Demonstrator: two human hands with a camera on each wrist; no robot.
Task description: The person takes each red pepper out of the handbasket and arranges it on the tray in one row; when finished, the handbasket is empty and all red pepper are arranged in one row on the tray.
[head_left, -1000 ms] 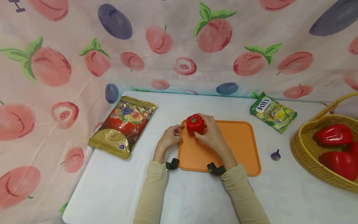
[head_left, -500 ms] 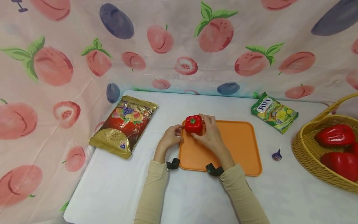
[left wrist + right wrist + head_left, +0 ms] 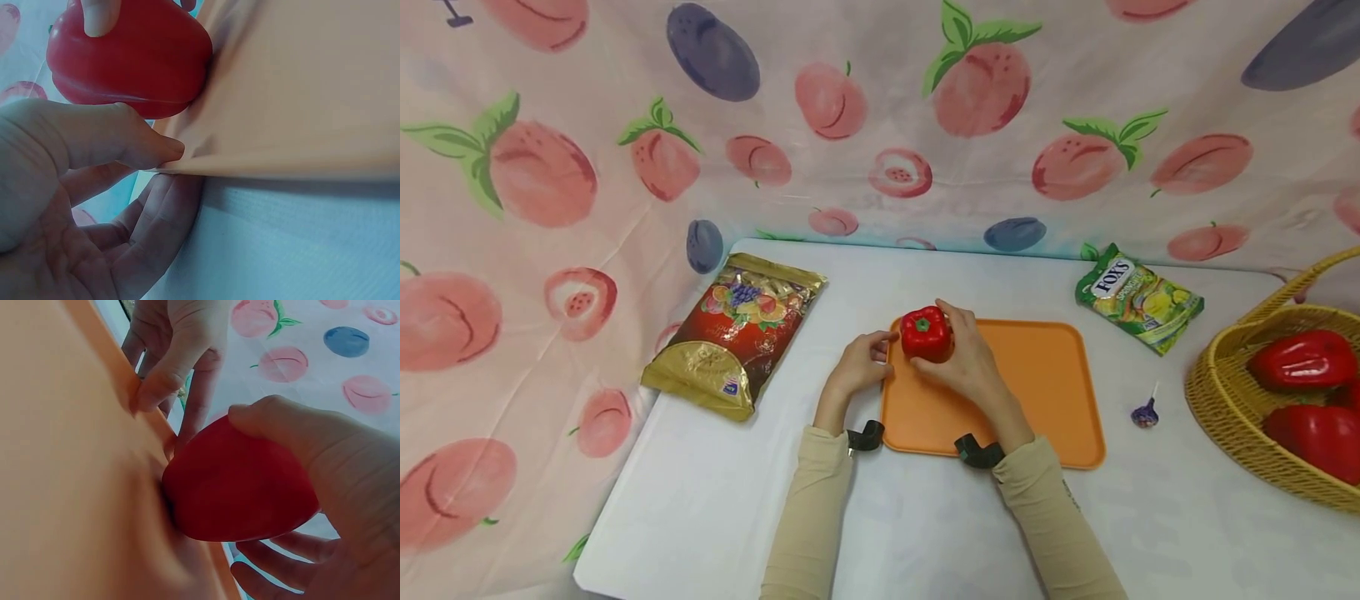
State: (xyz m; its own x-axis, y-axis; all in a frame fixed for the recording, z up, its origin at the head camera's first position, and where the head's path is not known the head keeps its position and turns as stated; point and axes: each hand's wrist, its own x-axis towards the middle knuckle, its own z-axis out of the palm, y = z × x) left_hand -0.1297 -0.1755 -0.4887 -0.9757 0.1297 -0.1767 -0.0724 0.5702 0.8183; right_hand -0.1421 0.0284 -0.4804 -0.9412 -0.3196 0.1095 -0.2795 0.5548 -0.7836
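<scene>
A shiny red bell pepper (image 3: 925,335) with a green stem end facing up sits at the far left corner of an orange tray (image 3: 1022,392). My right hand (image 3: 967,358) holds it from the right, thumb on the near side and fingers round the far side. In the right wrist view, the thumb lies over the pepper (image 3: 237,481), with the other fingers partly hidden behind it. At the tray's left edge, my left hand (image 3: 857,368) pinches the rim. The left wrist view has its thumb over the rim (image 3: 269,167) and fingers against the outer side.
Left of the tray lies a gold and red candy bag (image 3: 737,333). A green Fox's candy bag (image 3: 1138,300) is at the back right, with a purple-wrapped lollipop (image 3: 1145,414) below it. A wicker basket (image 3: 1210,383) at the right edge contains red bell peppers (image 3: 1303,360).
The bell pepper shifted a little left, then slightly back right in my right hand's grip. My left hand has stayed at the tray's rim.
</scene>
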